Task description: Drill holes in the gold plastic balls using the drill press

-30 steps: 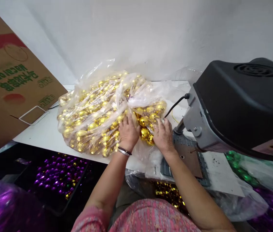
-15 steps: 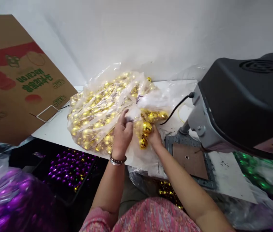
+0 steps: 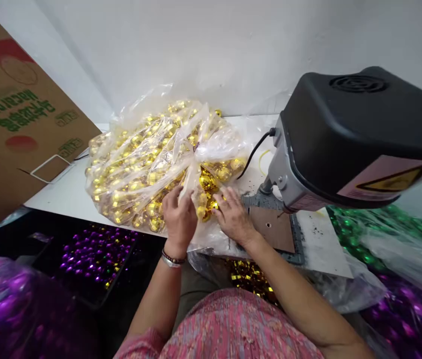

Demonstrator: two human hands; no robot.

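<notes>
While the left hand (image 3: 179, 217) is half-curled against the clear bag (image 3: 136, 172), whether any plastic's pinched can't really be told. The right hand (image 3: 235, 215) is loosely spread, fingertips laid by some gold balls (image 3: 208, 180). That bag, stuffed with more of them, is set on the counter (image 3: 71, 198), flanked by a cardboard box (image 3: 12, 164) and a black-topped machine (image 3: 341, 134).

Two hands (image 3: 180, 220) (image 3: 235, 219), one tied bag (image 3: 151, 167), one carton (image 3: 27, 144), one machine (image 3: 349, 129).

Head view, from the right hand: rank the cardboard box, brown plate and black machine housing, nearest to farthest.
1. Brown plate, just right of the right hand.
2. Black machine housing, farther right.
3. Cardboard box, far left.
</notes>
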